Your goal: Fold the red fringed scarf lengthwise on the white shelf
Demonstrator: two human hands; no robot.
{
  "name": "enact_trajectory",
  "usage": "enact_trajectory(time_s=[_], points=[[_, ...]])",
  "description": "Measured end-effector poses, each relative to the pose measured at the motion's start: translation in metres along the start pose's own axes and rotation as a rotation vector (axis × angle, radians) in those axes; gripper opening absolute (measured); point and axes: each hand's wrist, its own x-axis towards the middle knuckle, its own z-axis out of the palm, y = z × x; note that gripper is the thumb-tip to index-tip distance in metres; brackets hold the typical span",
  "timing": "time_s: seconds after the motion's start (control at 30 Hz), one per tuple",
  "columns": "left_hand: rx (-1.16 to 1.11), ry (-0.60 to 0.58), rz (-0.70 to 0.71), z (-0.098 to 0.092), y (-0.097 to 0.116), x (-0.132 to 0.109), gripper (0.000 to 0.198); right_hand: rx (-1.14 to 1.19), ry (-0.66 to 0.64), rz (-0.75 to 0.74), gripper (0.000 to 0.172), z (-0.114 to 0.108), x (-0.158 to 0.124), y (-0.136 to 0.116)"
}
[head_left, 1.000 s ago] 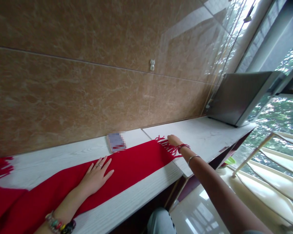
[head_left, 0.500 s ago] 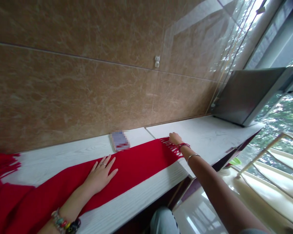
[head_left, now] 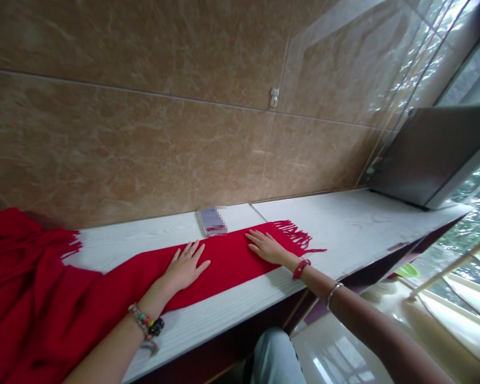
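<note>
A red scarf [head_left: 224, 266] with a fringed end lies lengthwise along the white countertop [head_left: 328, 224]. The part under my hands is flat, while the left part is bunched in loose folds. My left hand [head_left: 185, 266] rests palm down on the flat stretch, fingers spread. Closer to the fringe [head_left: 292, 232], my right hand [head_left: 267, 247] also lies flat on the cloth with its fingers stretched out. Neither hand grips the fabric. Several fringe strands spread over the counter, one sticking out to the right.
A phone [head_left: 212, 221], partly pixelated, lies behind the scarf near the brown tiled wall [head_left: 144, 149]. At the counter's far right stands a large grey appliance [head_left: 424, 154]. My knee [head_left: 278, 357] is below the front edge. A pale rack [head_left: 456, 288] stands by the window.
My right hand has let go of the fringe and moved left onto the scarf, opening flat. My left hand stays on the cloth. The view has shifted left, showing more bunched scarf.
</note>
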Motion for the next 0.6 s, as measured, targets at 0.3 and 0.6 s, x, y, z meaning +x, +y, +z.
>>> enact_trajectory(time_s=[0.3, 0.6], points=[[0.002, 0.042, 0.011, 0.003, 0.002, 0.0, 0.062, -0.136, -0.003, 0.227, 0.047, -0.032, -0.016, 0.042], [-0.028, 0.015, 0.042, 0.008, -0.002, 0.0, 0.066, 0.081, -0.061, -0.3, 0.05, -0.005, -0.001, -0.065]])
